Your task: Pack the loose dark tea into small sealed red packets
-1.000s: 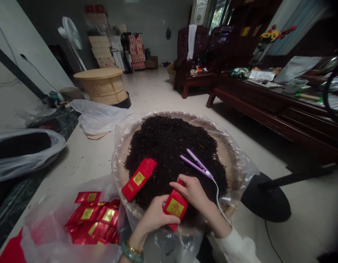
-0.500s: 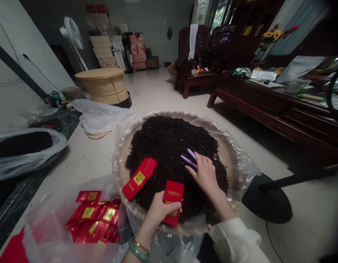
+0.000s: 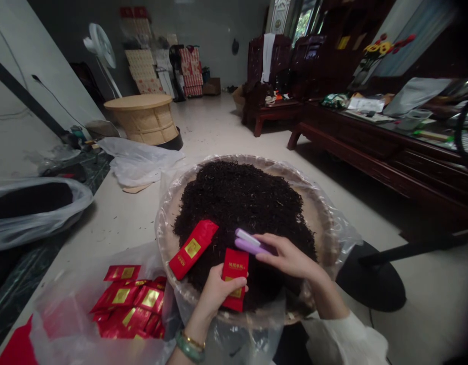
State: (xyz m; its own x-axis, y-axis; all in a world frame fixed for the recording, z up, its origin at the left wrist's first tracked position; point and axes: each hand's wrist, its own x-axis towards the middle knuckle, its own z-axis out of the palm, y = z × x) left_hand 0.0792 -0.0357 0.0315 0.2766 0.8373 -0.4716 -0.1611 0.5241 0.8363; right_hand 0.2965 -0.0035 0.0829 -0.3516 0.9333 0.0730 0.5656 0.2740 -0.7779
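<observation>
My left hand [image 3: 217, 291] grips a small red packet [image 3: 235, 278] with a gold label, held upright at the near edge of a heap of dark loose tea leaves [image 3: 241, 203]. In my right hand [image 3: 289, 258] is a purple clamp-like sealing tool [image 3: 249, 242], its two arms pointing left just above the packet's top. A second red packet [image 3: 193, 248] lies on the leaves to the left. The leaves fill a round basket lined with clear plastic [image 3: 167, 238].
A clear plastic bag with several red packets [image 3: 127, 304] lies at the lower left. Another plastic-lined container [image 3: 32, 208] sits far left. A dark round stand base [image 3: 371, 279] is on the floor to the right, with a wooden bench [image 3: 389, 157] behind it.
My right hand has taken the purple tool off the leaves and brought it down and left toward the packet top. My left hand kept the packet and turned it upright.
</observation>
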